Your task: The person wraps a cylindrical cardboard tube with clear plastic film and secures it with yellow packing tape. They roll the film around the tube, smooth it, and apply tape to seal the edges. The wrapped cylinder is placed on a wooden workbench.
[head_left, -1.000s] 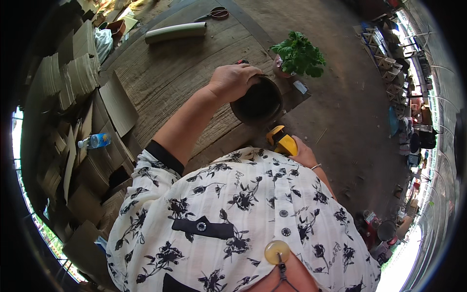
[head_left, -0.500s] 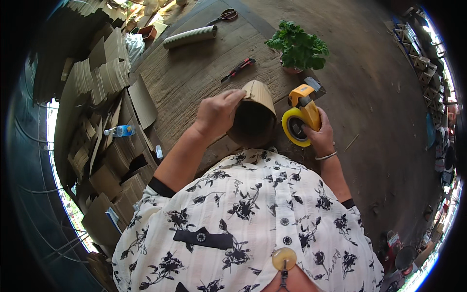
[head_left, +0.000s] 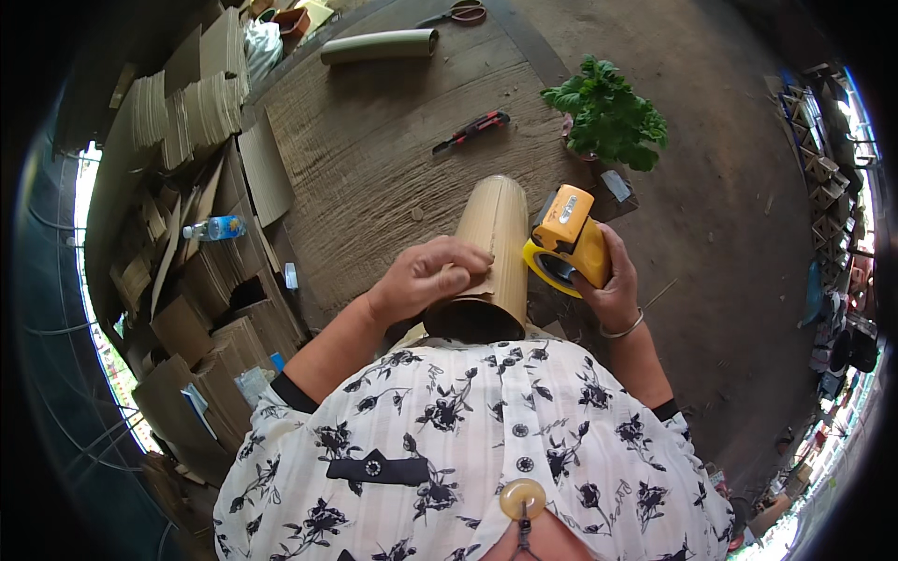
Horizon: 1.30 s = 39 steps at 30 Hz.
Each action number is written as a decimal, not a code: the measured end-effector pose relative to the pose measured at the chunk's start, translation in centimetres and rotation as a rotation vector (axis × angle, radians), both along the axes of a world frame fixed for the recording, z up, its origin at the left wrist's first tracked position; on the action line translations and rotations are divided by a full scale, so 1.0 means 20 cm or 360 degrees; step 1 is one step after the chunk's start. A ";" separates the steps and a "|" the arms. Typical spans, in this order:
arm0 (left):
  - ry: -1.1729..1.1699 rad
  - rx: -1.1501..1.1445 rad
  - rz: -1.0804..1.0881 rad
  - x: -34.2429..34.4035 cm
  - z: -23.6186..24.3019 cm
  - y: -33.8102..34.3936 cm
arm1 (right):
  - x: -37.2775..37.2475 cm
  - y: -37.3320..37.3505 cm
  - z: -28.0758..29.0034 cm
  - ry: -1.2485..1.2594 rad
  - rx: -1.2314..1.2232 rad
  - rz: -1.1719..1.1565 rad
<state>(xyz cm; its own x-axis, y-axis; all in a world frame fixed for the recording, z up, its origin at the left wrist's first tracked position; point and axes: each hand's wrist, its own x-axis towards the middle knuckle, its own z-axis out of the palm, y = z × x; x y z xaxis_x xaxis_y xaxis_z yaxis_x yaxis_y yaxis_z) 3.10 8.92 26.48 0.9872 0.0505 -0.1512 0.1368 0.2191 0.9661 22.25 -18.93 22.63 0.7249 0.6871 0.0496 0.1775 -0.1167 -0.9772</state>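
A rolled cardboard tube (head_left: 498,224) lies in front of my chest, its dark hollow end toward me. My left hand (head_left: 426,278) is closed at its near end, bent fingers pressing on the overlapping edge of the cardboard. On the tube's right side, my right hand (head_left: 613,285) grips a yellow-orange tape dispenser (head_left: 565,217) with a yellow-rimmed roll in it. The dispenser's head sits close beside the tube; whether they touch I cannot tell. Beyond the tube, a red and black utility knife (head_left: 470,132) rests on the wooden board (head_left: 365,150).
A potted green plant (head_left: 613,110) stands to the right of the knife. At the far side lie another cardboard roll (head_left: 379,47) and scissors (head_left: 466,11). Stacked cardboard sheets (head_left: 201,103) fill the left, with a plastic bottle (head_left: 215,228) on them.
The tube has tipped and come nearer my chest, so its long outer side shows. My left hand has come down toward me with it. The tape dispenser has turned and moved closer to the tube.
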 end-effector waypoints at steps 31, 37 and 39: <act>0.1281 -0.0117 0.0846 -0.12 -0.08 0.33 | 0.35 0.32 0.20 0.0999 -0.0548 0.0987; 0.1699 -0.0856 0.0631 -0.29 -0.38 -0.06 | 0.37 0.39 0.23 0.0891 -0.0757 0.1128; 0.1779 -0.0716 0.0522 -0.21 -0.32 -0.10 | 0.36 0.38 0.23 0.0819 -0.0772 0.1138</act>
